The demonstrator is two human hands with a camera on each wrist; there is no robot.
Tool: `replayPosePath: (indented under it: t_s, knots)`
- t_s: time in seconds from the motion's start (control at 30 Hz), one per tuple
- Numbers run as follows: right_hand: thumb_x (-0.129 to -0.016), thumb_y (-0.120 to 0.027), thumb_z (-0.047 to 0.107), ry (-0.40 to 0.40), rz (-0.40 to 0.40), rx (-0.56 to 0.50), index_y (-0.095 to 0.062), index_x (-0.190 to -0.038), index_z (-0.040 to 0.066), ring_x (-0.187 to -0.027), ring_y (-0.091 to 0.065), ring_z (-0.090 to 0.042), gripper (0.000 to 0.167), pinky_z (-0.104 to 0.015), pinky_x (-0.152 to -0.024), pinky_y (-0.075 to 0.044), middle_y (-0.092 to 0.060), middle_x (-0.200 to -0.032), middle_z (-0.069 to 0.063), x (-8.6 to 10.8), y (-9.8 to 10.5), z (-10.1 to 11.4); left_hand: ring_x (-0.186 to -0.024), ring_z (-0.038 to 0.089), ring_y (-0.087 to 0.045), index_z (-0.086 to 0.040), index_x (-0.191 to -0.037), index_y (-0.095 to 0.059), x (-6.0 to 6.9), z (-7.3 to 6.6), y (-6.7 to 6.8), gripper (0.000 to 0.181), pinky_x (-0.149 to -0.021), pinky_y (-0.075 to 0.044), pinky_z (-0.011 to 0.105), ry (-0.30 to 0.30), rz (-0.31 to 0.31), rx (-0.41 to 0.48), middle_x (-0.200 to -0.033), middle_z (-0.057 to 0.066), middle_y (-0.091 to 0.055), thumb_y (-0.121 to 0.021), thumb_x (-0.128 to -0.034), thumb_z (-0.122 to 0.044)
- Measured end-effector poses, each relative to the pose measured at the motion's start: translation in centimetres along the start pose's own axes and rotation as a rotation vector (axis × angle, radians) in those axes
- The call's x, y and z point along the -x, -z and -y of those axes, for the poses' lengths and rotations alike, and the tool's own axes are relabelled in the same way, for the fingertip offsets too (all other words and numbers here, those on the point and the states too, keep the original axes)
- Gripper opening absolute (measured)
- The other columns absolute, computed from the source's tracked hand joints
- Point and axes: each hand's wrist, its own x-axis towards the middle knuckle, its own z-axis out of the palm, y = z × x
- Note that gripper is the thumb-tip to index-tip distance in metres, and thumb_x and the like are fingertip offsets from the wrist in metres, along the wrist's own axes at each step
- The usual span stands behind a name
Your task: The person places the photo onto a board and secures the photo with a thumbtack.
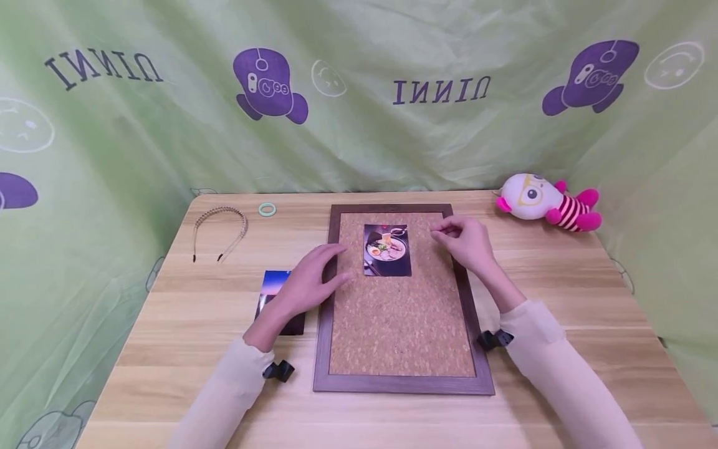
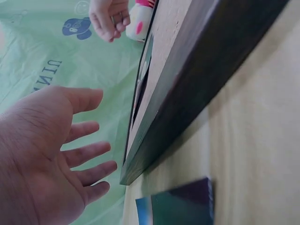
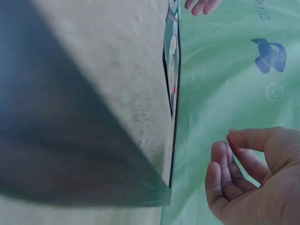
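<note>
A photo of a ramen bowl (image 1: 387, 251) lies on the upper part of a cork board (image 1: 401, 327) with a dark wooden frame. A small red spot, perhaps a pin head, shows at the photo's top edge. My left hand (image 1: 310, 279) is over the board's left frame, fingers spread and relaxed, holding nothing; the left wrist view shows its bare palm (image 2: 51, 159). Over the upper right frame is my right hand (image 1: 462, 242), apart from the photo. Its thumb and index fingertips (image 3: 230, 136) meet, other fingers curled; whether a tiny thing sits between them cannot be seen.
Left of the board, a second photo (image 1: 273, 284) with a blue-to-pink sky lies partly under my left forearm. Farther left are a beaded headband (image 1: 221, 212) and a mint-green ring (image 1: 267, 209). A pink-and-white plush doll (image 1: 552, 202) lies at the back right. Green printed curtains (image 1: 359, 143) enclose the table.
</note>
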Motion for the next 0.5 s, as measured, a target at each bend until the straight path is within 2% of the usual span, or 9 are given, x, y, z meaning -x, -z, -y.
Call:
replayPosePath:
  t_s: [0.17,0.3,0.5]
  knots:
    - [-0.097,-0.082,0.004,0.032,-0.004,-0.014,-0.082,-0.102,-0.004,-0.072,-0.063,-0.007,0.009,-0.013,-0.063,-0.048,-0.079,-0.088,-0.016,2.3,0.6,-0.5,-0.152,0.037,-0.053,-0.007,-0.158,-0.06,2.3,-0.1,0.8,0.057,-0.126,-0.044,0.057,0.061,-0.06,0.07,-0.16,0.016,-0.06,-0.077,-0.1066,-0.025]
    - [-0.097,-0.083,0.004,0.047,-0.003,0.0,-0.082,-0.101,-0.004,-0.071,-0.064,-0.006,0.008,-0.012,-0.063,-0.049,-0.079,-0.087,-0.014,3.7,1.2,-0.8,-0.147,0.038,-0.058,-0.006,-0.155,-0.062,3.8,0.3,1.4,0.054,-0.121,-0.048,0.059,0.056,-0.108,0.072,-0.154,0.016,-0.064,-0.078,-0.1058,-0.023]
    - [-0.096,-0.084,0.002,0.052,-0.005,0.02,-0.083,-0.099,0.0,-0.07,-0.063,-0.005,0.004,-0.013,-0.062,-0.05,-0.079,-0.085,-0.011,5.6,2.2,-0.5,-0.142,0.04,-0.061,-0.004,-0.15,-0.066,5.5,0.9,1.8,0.05,-0.118,-0.049,0.06,0.044,-0.172,0.029,-0.147,0.017,-0.069,-0.08,-0.1042,-0.019]
